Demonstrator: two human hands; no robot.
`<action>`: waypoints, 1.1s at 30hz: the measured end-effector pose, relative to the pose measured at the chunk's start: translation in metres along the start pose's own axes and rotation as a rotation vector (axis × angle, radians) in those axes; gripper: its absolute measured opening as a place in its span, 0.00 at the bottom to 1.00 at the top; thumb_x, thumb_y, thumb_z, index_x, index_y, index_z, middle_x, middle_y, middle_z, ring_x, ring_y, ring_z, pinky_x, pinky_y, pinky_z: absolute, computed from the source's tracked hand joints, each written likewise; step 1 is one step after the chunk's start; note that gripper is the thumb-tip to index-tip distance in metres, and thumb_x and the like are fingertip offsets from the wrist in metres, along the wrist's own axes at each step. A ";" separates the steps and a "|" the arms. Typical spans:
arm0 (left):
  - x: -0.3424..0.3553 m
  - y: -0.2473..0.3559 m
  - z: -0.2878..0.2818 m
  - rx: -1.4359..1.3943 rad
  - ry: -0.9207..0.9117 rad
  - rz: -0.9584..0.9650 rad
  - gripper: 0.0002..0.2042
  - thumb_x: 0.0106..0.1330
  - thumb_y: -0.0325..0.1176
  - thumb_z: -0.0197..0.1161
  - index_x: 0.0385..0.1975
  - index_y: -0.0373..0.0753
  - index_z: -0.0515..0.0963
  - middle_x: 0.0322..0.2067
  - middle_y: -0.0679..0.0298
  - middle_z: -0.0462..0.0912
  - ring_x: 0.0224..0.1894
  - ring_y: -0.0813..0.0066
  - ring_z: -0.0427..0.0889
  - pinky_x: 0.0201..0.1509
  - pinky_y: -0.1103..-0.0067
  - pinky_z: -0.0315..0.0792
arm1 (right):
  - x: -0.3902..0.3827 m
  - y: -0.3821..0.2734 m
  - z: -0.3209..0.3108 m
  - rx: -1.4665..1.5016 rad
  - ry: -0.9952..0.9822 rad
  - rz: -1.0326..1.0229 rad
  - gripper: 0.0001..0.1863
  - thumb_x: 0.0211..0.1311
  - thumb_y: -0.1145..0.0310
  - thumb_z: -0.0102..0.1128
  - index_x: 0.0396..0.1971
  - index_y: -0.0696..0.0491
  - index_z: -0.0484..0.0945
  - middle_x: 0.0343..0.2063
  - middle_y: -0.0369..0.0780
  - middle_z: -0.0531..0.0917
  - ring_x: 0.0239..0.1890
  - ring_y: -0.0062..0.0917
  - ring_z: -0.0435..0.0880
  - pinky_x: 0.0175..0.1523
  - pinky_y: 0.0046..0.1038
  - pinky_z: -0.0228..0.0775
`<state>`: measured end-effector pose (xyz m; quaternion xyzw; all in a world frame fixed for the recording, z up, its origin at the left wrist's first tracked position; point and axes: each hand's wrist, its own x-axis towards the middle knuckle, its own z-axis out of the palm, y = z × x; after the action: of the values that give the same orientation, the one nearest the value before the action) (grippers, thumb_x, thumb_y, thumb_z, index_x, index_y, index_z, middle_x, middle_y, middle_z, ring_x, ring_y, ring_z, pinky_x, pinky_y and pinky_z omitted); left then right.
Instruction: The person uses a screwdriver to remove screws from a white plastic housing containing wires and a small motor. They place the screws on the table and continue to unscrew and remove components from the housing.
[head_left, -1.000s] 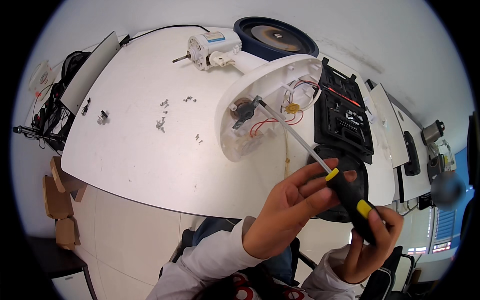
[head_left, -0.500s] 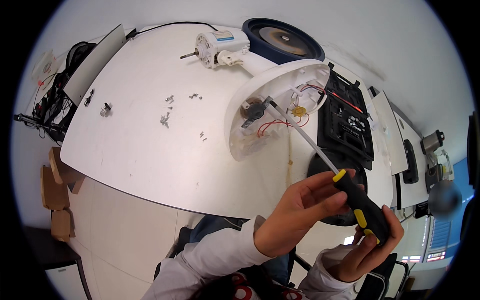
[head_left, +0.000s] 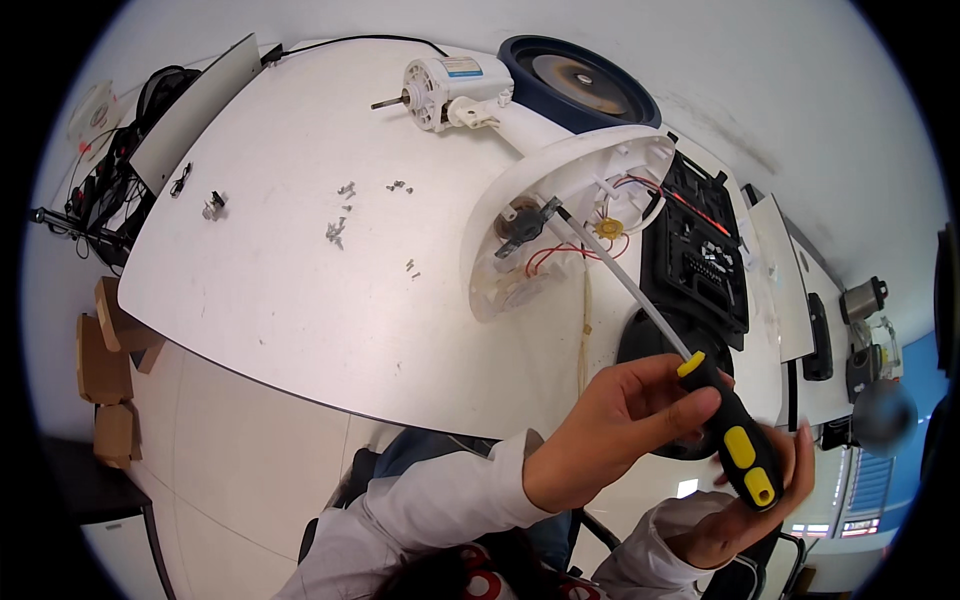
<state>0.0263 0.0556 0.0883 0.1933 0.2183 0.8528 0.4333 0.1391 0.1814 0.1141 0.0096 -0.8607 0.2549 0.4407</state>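
My left hand [head_left: 610,430] pinches the front of a black and yellow screwdriver [head_left: 738,430] between thumb and fingers. Round the rear of its handle is my right hand [head_left: 735,530], with the fingers along the far side. The long shaft slants up and left into an open white fan base [head_left: 560,165], which lies tipped on its side. The tip is by a dark bracket-like part [head_left: 525,230] inside; whether it sits in a screw cannot be made out. Red wires [head_left: 560,250] and a small yellow round part [head_left: 609,229] are also inside the base.
A white motor [head_left: 450,90] on the attached neck lies behind, beside a round dark-blue rimmed disc [head_left: 580,80]. Several loose screws [head_left: 336,234] lie in small groups at mid-table. An open black tool case [head_left: 695,250] stands right of the base. Cardboard boxes [head_left: 105,370] are on the floor left.
The screwdriver handle has turned, bringing its yellow patches and end hole into fuller view. My right fingers have shifted round the handle. The whole view has moved slightly.
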 end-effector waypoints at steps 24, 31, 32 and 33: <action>-0.006 0.004 0.005 -0.178 -0.071 0.012 0.25 0.67 0.34 0.57 0.61 0.33 0.60 0.53 0.54 0.74 0.56 0.68 0.73 0.61 0.73 0.66 | 0.002 -0.011 -0.008 -0.243 -0.087 -0.070 0.14 0.60 0.65 0.53 0.45 0.52 0.73 0.46 0.48 0.70 0.39 0.27 0.74 0.38 0.23 0.65; -0.002 0.007 0.006 -0.159 -0.118 -0.027 0.24 0.68 0.34 0.56 0.61 0.34 0.59 0.53 0.55 0.73 0.57 0.68 0.73 0.62 0.73 0.66 | 0.008 -0.022 -0.011 -0.295 -0.210 -0.195 0.12 0.53 0.67 0.59 0.39 0.47 0.75 0.50 0.49 0.68 0.52 0.38 0.69 0.52 0.33 0.66; -0.005 0.008 0.004 -0.143 -0.099 -0.018 0.24 0.68 0.34 0.55 0.61 0.34 0.59 0.53 0.55 0.74 0.57 0.68 0.73 0.62 0.73 0.66 | 0.006 -0.019 0.002 -0.185 -0.102 -0.134 0.14 0.55 0.59 0.56 0.40 0.49 0.74 0.49 0.48 0.69 0.50 0.36 0.70 0.51 0.32 0.66; -0.007 0.008 0.002 -0.132 -0.089 -0.002 0.24 0.68 0.34 0.55 0.62 0.34 0.59 0.53 0.55 0.73 0.57 0.68 0.73 0.62 0.72 0.66 | 0.005 -0.016 0.016 -0.074 0.004 -0.070 0.19 0.57 0.52 0.54 0.41 0.51 0.74 0.48 0.48 0.70 0.48 0.33 0.71 0.49 0.30 0.67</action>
<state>0.0255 0.0457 0.0932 0.2017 0.1421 0.8555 0.4552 0.1283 0.1614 0.1171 0.0229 -0.8678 0.2072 0.4511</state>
